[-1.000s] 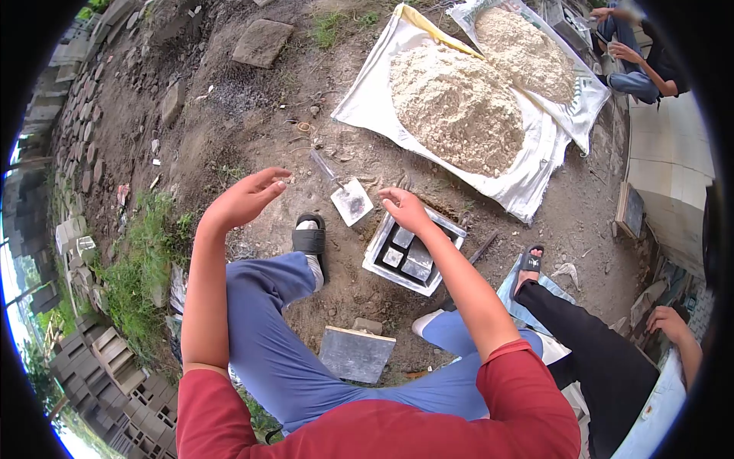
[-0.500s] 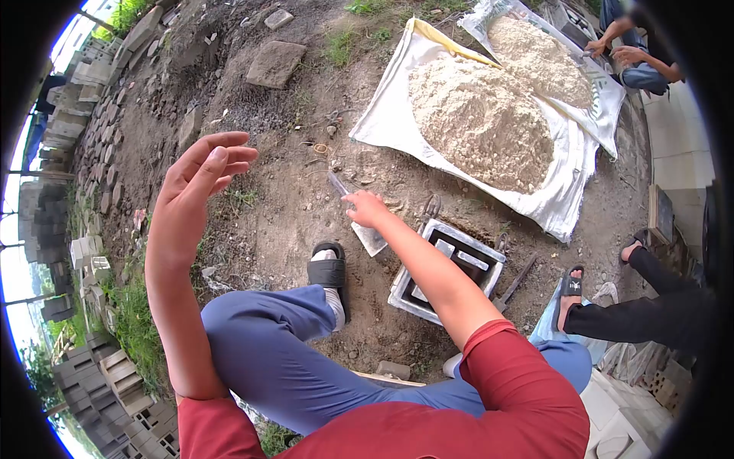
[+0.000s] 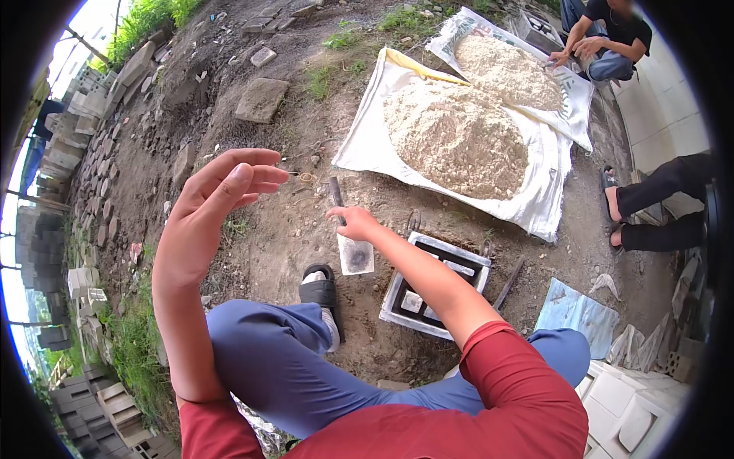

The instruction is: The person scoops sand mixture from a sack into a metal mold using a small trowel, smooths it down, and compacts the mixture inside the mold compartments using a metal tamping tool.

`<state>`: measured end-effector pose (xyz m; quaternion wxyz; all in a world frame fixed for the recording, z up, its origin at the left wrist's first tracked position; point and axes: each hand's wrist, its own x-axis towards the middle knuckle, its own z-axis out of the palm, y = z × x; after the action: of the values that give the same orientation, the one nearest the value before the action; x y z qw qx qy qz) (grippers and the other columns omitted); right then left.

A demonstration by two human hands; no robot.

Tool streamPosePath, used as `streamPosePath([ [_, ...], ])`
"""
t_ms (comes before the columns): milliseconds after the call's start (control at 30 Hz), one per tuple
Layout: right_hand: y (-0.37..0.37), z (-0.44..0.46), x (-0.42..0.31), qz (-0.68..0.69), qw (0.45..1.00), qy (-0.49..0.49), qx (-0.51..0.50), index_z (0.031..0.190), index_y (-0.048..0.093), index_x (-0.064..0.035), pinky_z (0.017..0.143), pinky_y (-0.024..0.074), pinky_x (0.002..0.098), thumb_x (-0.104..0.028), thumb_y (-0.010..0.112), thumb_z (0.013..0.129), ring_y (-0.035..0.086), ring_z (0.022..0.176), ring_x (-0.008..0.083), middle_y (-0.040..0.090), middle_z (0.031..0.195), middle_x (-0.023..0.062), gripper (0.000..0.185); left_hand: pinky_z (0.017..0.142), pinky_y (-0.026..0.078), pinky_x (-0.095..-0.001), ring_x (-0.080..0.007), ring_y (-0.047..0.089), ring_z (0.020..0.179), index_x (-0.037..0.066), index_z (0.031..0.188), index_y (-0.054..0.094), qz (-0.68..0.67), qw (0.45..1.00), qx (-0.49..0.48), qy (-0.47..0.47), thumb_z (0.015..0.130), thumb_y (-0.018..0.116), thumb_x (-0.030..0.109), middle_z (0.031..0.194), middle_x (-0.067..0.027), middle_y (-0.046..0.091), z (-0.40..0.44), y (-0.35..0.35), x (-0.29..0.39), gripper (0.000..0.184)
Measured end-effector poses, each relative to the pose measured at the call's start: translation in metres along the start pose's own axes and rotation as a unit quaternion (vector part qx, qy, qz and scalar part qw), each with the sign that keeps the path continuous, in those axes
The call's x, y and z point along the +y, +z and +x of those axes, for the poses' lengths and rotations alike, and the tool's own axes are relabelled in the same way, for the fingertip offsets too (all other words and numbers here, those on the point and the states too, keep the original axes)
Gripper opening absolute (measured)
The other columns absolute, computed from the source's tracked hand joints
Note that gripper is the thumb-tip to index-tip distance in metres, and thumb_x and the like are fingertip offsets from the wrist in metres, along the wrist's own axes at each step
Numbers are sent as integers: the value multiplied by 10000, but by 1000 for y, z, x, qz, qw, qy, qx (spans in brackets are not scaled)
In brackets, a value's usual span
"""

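My right hand [image 3: 356, 224] is closed round a flat-bladed trowel [image 3: 356, 257] just left of the mould. The trowel's dark handle sticks out above my fist and its pale, rectangular blade hangs below. My left hand [image 3: 218, 203] is raised in the air, fingers loosely bent and apart, holding nothing. On the dirt to the right lies a metal block mould [image 3: 391, 297], a square frame with dark channels and light inner blocks. My right forearm hides part of it.
White sacks [image 3: 547, 218] with a big heap of pale sandy mix [image 3: 459, 141] lie ahead. A dark bar [image 3: 510, 283] and a blue sheet [image 3: 575, 315] are right of the mould. One person [image 3: 604, 46] crouches at the far right; another's legs [image 3: 661, 187] stand nearer. Blocks are stacked left.
The trowel has turned in my right hand, showing more of its blade. My left hand stays raised. The standing person's feet have moved away, uncovering the blue sheet. The view has shifted slightly.
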<state>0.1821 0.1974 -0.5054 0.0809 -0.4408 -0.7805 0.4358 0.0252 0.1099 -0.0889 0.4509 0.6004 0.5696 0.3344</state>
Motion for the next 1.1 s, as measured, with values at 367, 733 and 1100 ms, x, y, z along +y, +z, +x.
streamPosePath([
  [367,-19,-61,6,-194,954,-219,71,1132,700,-254,798,562,418,-152,683,829,697,875,328,684,831,110,321,1040,451,-344,-186,660,1162,-1,1350,618,-31,994,-101,21,1098,474,316,1213,-114,728,-21,38,22,430],
  [733,-61,-141,-42,-418,822,-244,298,964,642,-226,681,564,344,-156,580,941,722,819,197,663,735,-10,96,1012,491,-354,-195,694,1119,26,1351,629,-8,990,-108,87,1086,490,343,1162,-105,745,-60,41,25,436],
  [1100,-131,-238,-57,-316,883,209,278,1086,661,-102,660,585,428,-447,639,996,771,826,290,771,884,120,358,940,496,-313,-122,676,1062,94,1332,662,9,991,-96,87,1077,518,412,1135,-36,749,-60,34,7,433],
])
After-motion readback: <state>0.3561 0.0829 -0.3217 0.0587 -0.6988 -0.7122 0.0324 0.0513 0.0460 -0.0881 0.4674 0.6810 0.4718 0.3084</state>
